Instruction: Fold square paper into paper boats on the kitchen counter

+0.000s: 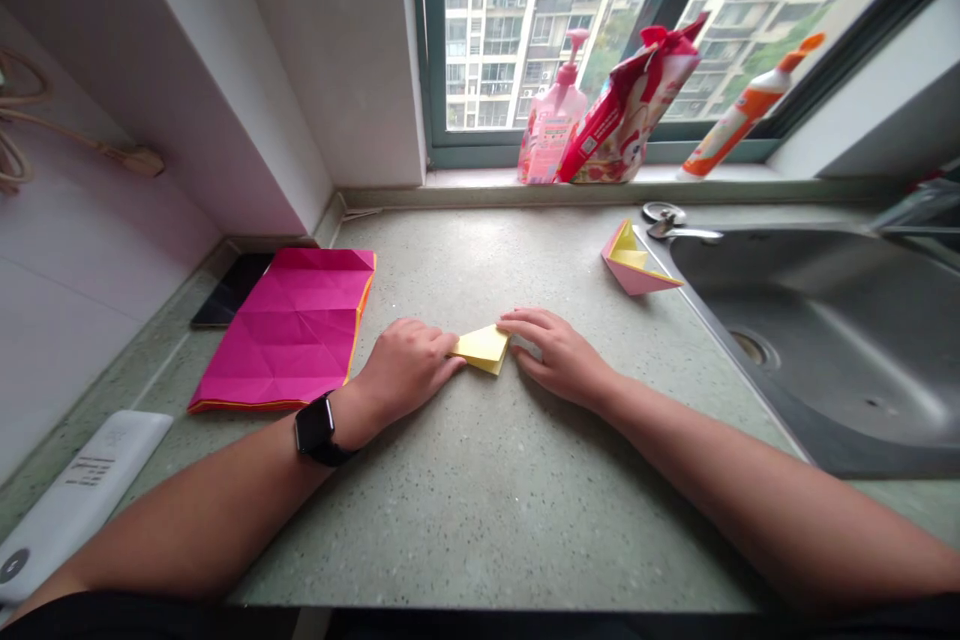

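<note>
A small piece of folded yellow paper (481, 346) is held just above or on the countertop, between my two hands. My left hand (409, 365), with a black watch on its wrist, pinches the paper's left end between thumb and fingers. At the paper's right edge is my right hand (555, 352), its fingers stretched toward the upper corner and the thumb a little below. The fingertips touch that corner; whether they grip it is hard to make out. A folded paper boat (637, 275), pink outside and yellow inside, stands to the right near the sink.
Creased magenta paper sheets (292, 330) lie at left, partly over a dark flat object (232, 292). A white power strip-like device (86, 500) is at the lower left. The steel sink (825, 320) is at right. A pump bottle (551, 125) and a red bag (630, 110) stand on the sill.
</note>
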Demonstrator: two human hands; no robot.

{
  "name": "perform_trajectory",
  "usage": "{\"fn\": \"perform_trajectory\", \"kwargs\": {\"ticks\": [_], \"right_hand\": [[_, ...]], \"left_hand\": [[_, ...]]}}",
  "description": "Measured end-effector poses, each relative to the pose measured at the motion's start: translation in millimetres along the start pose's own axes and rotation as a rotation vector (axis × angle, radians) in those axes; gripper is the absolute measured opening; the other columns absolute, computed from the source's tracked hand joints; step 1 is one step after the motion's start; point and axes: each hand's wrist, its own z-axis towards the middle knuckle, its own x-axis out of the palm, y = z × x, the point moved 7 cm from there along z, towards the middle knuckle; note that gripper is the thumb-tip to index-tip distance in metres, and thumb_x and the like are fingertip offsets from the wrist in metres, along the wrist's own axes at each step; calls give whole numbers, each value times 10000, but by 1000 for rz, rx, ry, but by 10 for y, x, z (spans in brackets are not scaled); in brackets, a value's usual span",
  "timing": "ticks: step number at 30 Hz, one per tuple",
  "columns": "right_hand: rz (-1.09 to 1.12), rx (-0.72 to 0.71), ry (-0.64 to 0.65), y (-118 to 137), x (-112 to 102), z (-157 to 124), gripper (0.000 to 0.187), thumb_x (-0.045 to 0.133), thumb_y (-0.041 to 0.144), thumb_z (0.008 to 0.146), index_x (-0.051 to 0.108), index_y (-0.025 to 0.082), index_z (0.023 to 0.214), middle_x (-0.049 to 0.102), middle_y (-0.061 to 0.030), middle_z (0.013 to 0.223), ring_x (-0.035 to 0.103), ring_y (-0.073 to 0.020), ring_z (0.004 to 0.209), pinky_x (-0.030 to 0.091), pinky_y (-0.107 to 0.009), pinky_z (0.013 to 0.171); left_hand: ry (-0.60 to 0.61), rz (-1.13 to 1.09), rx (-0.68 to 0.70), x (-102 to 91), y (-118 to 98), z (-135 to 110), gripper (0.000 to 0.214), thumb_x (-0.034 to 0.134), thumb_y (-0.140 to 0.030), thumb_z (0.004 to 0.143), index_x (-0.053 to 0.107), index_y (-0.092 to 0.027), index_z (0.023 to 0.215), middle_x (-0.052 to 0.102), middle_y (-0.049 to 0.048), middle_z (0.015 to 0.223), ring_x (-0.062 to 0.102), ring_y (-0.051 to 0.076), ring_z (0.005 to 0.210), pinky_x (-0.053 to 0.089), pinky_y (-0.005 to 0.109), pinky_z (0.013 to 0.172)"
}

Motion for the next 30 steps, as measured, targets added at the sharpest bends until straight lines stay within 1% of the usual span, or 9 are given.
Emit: {"fn": "perform_trajectory", "kwargs": {"ticks": [5, 11, 16, 19, 21, 23, 24, 26, 30], "right_hand": [[53, 27, -36, -57, -54, 28, 278, 597, 230, 1023, 796, 278, 1211, 817, -87, 1220, 758, -278, 1155, 612, -538, 1055], [77, 26, -25, -58, -80, 53, 240, 598, 277, 1048, 815, 283, 1152, 828, -77, 1113, 767, -264, 1050, 626, -483, 966], [143, 85, -52, -58, -146, 62, 234, 578, 281, 1039, 810, 261, 1025, 815, -59, 986, 759, -225, 900, 623, -396, 832], [205, 119, -118, -56, -212, 69, 225, 580, 283, 1023, 799, 252, 981, 806, -52, 954, 740, -206, 841, 600, -356, 760], [233, 145, -157, -63, -246, 73, 219, 585, 289, 1016, 790, 245, 953, 795, -49, 925, 716, -194, 790, 581, -338, 711], [245, 171, -178, -74, -260, 74, 211, 594, 299, 1010, 782, 242, 933, 782, -43, 892, 682, -180, 734, 560, -324, 671], [250, 181, -183, -77, -261, 74, 208, 597, 303, 1007, 779, 241, 927, 776, -39, 879, 667, -175, 714, 551, -319, 658], [269, 191, -187, -75, -256, 72, 208, 601, 314, 1007, 777, 239, 927, 769, -37, 870, 651, -170, 701, 541, -313, 648], [326, 166, -168, -27, -248, 74, 263, 575, 377, 1056, 781, 235, 976, 772, -56, 908, 681, -194, 775, 550, -323, 672]], "left_hand": [[-42, -41, -9, 9, 44, 26, 244, 557, -279, 1103, 770, -195, 1022, 781, 70, 912, 691, 238, 869, 483, 374, 845], [-86, -88, -19, 2, 61, 25, 243, 544, -247, 1094, 753, -198, 979, 792, 62, 907, 701, 222, 843, 489, 356, 814], [-137, -175, -31, -35, 53, 13, 249, 517, -275, 1109, 748, -193, 1066, 791, 52, 876, 714, 206, 810, 499, 351, 798], [-161, -269, -48, -58, 66, 5, 262, 535, -362, 1121, 724, -191, 1184, 792, 40, 883, 729, 209, 819, 519, 355, 805], [-170, -317, -31, -57, 62, 2, 356, 633, -486, 1079, 697, -186, 1259, 806, 50, 950, 745, 225, 858, 541, 371, 832], [-181, -340, 8, -49, 45, -1, 495, 739, -557, 1003, 674, -179, 1316, 819, 86, 1089, 763, 255, 950, 559, 400, 883], [-192, -349, 24, -44, 38, -4, 517, 767, -543, 985, 666, -177, 1336, 816, 104, 1162, 767, 269, 1006, 562, 412, 914], [-209, -375, 35, -33, 39, -10, 448, 762, -435, 997, 662, -181, 1352, 805, 118, 1249, 764, 279, 1095, 562, 423, 965], [-216, -425, -17, -36, 90, -9, 248, 675, -241, 1006, 718, -200, 1246, 820, 93, 1171, 761, 255, 1071, 559, 400, 960]]}}
